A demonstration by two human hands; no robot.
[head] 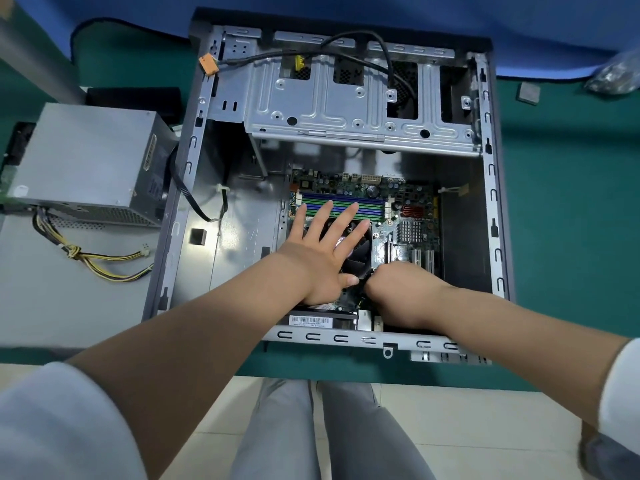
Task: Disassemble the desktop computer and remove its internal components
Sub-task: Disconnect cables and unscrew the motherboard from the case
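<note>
The computer case (498,209) lies on its side, open face up, on the green-covered table (561,237). The motherboard (408,209) sits in the floor of the case, toward its right half, with the CPU cooler fan (358,252) mounted near the board's near-left area.

Left hand (320,251): grip fully open. The fingers are straight and spread, lying flat over the top of the cooler fan; the fingertips reach the blue and green memory slots (346,202). The thumb (349,280) points right along the fan's near edge. The hand holds nothing.

Right hand (403,285): grip closed into a fist, fingers curled under at the near-right corner of the cooler fan, just beside the left thumb. The fingertips are hidden, so what they pinch, if anything, cannot be determined.

The drive cage (346,109) spans the far end of the case, with a black cable (388,60) looped over it and an orange connector (209,64) at the far-left corner.

The power supply (93,161) stands on the table left of the case, just beside its wall, with yellow and black leads (104,261) trailing toward the near side.
</note>
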